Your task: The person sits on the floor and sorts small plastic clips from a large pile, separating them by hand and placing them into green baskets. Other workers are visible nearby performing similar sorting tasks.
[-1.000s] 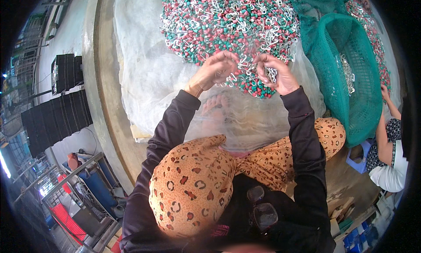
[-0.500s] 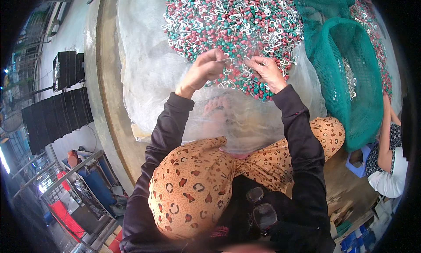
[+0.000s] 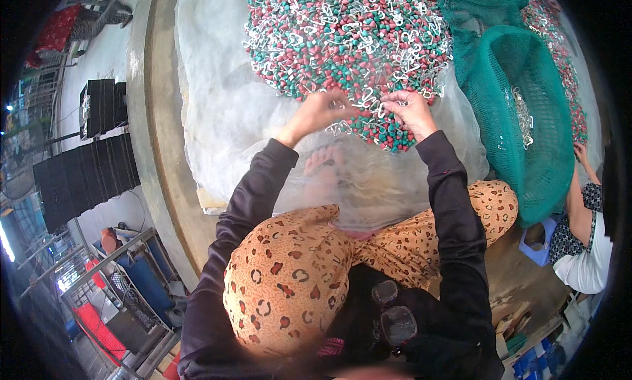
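Observation:
A broad pile of small red and green cone-shaped pieces mixed with white hook-shaped clips (image 3: 355, 44) lies in front of me on a whitish mesh sheet (image 3: 217, 116). Above the pile's near edge is my left hand (image 3: 317, 115), its fingers bent and smeared by motion, so its grip cannot be made out. To its right, my right hand (image 3: 411, 115) has thumb and fingertips pinched together. A white clip shows at those fingertips, but whether it is held or lies behind them is unclear. The two hands are apart.
On the right stands a green mesh net basket (image 3: 526, 182) with some white clips (image 3: 523, 116) inside. Beyond it, a co-worker's arm (image 3: 578, 205) reaches to another pile (image 3: 559, 57). A low concrete ledge (image 3: 155, 116) runs along the left.
My left hand has moved slightly down and is now blurred. My right hand stays near its place, still pinched. The co-worker's hand shows more. Someone in red has appeared at the far left.

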`<action>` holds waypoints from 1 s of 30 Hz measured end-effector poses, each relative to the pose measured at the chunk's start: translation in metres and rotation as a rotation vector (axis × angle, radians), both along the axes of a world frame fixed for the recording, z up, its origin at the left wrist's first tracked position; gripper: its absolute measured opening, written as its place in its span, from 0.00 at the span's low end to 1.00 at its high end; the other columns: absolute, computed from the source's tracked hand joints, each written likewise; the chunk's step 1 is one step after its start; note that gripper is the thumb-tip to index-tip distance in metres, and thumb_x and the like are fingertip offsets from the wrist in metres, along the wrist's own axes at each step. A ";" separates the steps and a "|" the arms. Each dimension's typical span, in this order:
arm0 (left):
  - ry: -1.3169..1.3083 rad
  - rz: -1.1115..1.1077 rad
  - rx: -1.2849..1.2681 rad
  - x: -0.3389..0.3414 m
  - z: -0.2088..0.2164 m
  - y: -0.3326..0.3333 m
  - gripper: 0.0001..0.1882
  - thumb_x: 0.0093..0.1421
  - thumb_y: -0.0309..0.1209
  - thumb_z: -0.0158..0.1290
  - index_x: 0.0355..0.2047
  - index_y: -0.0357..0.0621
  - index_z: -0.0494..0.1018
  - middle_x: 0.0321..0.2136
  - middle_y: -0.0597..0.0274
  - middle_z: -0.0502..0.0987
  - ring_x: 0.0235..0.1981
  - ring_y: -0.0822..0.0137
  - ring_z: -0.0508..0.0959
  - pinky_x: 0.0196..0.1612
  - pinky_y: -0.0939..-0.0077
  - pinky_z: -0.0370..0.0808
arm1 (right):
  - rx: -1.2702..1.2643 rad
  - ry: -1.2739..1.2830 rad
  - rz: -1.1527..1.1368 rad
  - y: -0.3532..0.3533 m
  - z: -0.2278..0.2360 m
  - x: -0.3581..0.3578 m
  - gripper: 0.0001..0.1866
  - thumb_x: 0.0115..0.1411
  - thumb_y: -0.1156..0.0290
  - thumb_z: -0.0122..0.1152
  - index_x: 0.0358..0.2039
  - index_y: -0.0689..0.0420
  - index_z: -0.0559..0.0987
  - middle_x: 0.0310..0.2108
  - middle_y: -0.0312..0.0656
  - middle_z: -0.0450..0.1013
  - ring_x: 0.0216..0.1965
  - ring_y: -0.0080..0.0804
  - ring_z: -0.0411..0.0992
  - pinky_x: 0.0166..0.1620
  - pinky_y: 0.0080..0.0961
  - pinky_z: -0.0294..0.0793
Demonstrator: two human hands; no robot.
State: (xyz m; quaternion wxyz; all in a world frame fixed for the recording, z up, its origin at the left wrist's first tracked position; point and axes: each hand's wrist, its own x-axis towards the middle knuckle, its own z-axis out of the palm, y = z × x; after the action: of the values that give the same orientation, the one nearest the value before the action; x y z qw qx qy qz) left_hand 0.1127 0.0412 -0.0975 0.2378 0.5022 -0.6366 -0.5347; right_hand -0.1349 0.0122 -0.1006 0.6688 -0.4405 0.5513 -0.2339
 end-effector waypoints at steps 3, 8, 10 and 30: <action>-0.655 -0.141 -0.374 -0.013 -0.028 0.016 0.12 0.52 0.35 0.57 0.38 0.50 0.78 0.32 0.58 0.77 0.31 0.55 0.79 0.33 0.65 0.74 | -0.209 0.164 0.052 0.000 -0.002 0.002 0.07 0.54 0.72 0.63 0.34 0.59 0.81 0.21 0.31 0.74 0.15 0.11 0.60 0.19 0.13 0.56; -0.786 -0.158 -0.377 -0.019 -0.048 0.022 0.09 0.54 0.37 0.55 0.33 0.48 0.78 0.30 0.55 0.77 0.29 0.55 0.78 0.33 0.63 0.74 | -0.290 0.187 0.039 -0.007 -0.006 -0.009 0.07 0.52 0.73 0.61 0.32 0.59 0.81 0.25 0.38 0.77 0.24 0.22 0.72 0.31 0.20 0.68; -0.664 -0.098 -0.343 -0.012 -0.040 0.013 0.09 0.56 0.37 0.54 0.32 0.47 0.78 0.28 0.54 0.77 0.29 0.56 0.79 0.31 0.63 0.73 | -0.384 0.238 0.047 -0.008 -0.008 -0.013 0.06 0.53 0.73 0.59 0.31 0.61 0.79 0.26 0.41 0.78 0.26 0.27 0.76 0.34 0.25 0.72; -0.133 0.008 0.318 0.030 0.000 0.014 0.14 0.50 0.39 0.63 0.25 0.41 0.77 0.20 0.70 0.73 0.22 0.77 0.69 0.25 0.79 0.65 | 0.176 -0.977 -0.021 -0.012 0.045 -0.007 0.12 0.59 0.64 0.49 0.37 0.58 0.71 0.27 0.41 0.69 0.18 0.21 0.62 0.14 0.13 0.52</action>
State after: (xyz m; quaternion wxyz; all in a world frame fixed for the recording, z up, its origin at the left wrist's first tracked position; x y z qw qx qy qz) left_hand 0.1427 0.0556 -0.0971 0.1147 0.5704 -0.5561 -0.5935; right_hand -0.1417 0.0001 -0.0558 0.8812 -0.2156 0.1955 -0.3725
